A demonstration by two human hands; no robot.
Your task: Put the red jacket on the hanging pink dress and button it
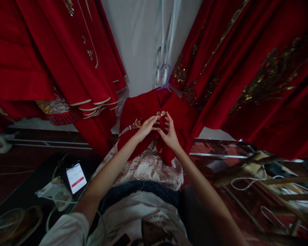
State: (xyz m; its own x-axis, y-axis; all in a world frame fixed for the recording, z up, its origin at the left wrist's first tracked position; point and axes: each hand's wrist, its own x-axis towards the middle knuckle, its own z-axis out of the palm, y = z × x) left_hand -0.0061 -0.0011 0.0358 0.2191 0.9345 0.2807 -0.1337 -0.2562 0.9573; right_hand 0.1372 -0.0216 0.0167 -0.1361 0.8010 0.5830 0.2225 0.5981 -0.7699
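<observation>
In the head view a red jacket hangs in front of me from a thin purple hanger. Two beaded flower-shaped ornaments sit near its neck, just past my fingertips. My left hand comes in from the left, fingers stretched out and slightly curved over the cloth. My right hand faces it with spread fingers pointing up beside the ornaments. The two thumbs nearly meet; whether anything small lies between them is too dim to tell. A jewelled trim with a red centre lies left of my left hand.
Red garments with pale edging hang at left, and red garments with gold sequins at right. Pale patterned cloth covers my lap. A lit phone lies on a dark surface at left. Wooden slats and white cables are at right.
</observation>
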